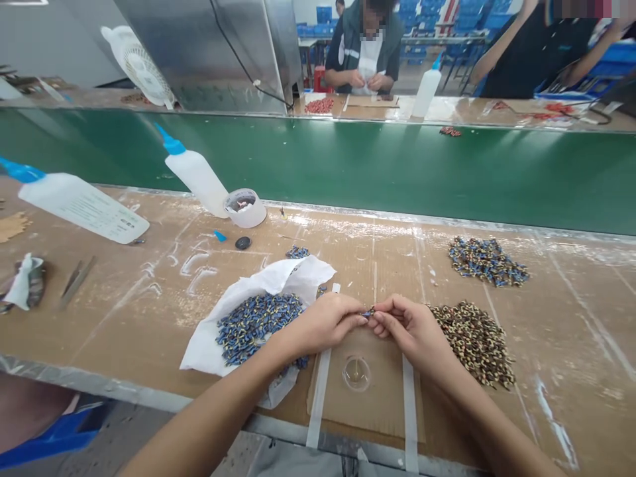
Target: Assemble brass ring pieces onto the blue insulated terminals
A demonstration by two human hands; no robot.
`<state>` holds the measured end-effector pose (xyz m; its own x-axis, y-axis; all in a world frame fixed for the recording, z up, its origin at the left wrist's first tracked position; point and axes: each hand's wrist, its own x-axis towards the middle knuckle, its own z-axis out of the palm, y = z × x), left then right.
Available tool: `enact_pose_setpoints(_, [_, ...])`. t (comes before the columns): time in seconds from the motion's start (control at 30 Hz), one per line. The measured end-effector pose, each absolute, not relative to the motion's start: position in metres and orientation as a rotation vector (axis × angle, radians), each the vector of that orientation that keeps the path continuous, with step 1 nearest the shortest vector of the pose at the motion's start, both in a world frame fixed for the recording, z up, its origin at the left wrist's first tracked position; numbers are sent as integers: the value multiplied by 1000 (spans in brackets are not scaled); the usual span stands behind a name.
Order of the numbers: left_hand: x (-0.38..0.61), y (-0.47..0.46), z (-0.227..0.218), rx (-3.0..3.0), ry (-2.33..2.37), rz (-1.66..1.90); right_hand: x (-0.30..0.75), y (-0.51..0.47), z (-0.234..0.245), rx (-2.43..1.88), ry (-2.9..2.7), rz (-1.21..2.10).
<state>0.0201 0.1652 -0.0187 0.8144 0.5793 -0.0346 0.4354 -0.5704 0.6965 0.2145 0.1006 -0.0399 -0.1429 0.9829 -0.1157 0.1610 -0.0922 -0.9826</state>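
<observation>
My left hand (335,321) and my right hand (405,324) meet above a taped cardboard pad (368,414), fingertips pinched together. Between them is a small blue and dark piece (368,313), mostly covered by the fingers. Below the hands a small clear round dish (356,373) rests on the pad. By my left forearm lies a white bag (203,344), spread out under a heap of small blue and yellow pieces (258,324). To the right of my right hand is a pile of brown and cream pieces (474,344), and behind it a pile of blue and cream pieces (487,262).
Two white bottles with blue nozzles, one (84,207) far left and one (196,179) beside a tape roll (245,207), lie toward the left. Tweezers (77,281) rest nearby. A green belt (348,165) crosses behind. Two people (368,53) work beyond it.
</observation>
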Motion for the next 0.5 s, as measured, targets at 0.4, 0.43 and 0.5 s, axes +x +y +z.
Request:
enact_pose_setpoints(0.4, [14, 171, -8, 2110, 903, 305, 304, 132, -33, -1573, -1022, 568])
enact_pose_setpoints(0.43, [14, 171, -7, 2115, 910, 304, 312, 135, -33, -1574, -992, 526])
enact_pose_setpoints(0.5, [13, 169, -6, 2133, 928, 312, 319, 139, -30, -1555, -942, 454])
